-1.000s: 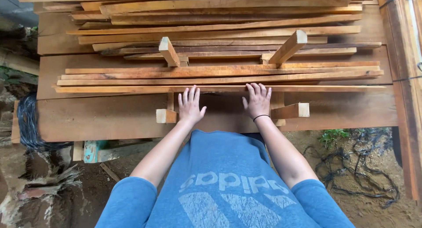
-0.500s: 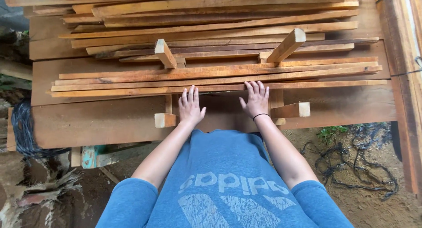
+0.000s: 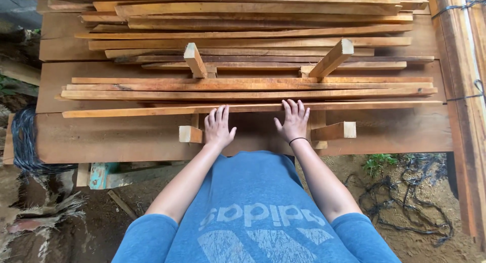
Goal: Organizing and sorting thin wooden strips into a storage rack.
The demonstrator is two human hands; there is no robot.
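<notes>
Soft, even daylight; a sharp picture with some bending at the edges.

Light fell flat and diffuse from above, with no glare. Thin dark shadows lay under the stacked wooden slats [image 3: 243, 90], and a deeper one sat beneath the wide plank [image 3: 101, 136] near the ground. Focus was crisp throughout, hands included. The wide lens bowed the boards slightly toward the frame's corners.

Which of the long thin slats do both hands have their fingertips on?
The nearest slat, lowest in view; left hand and right hand touch its near edge.
</notes>
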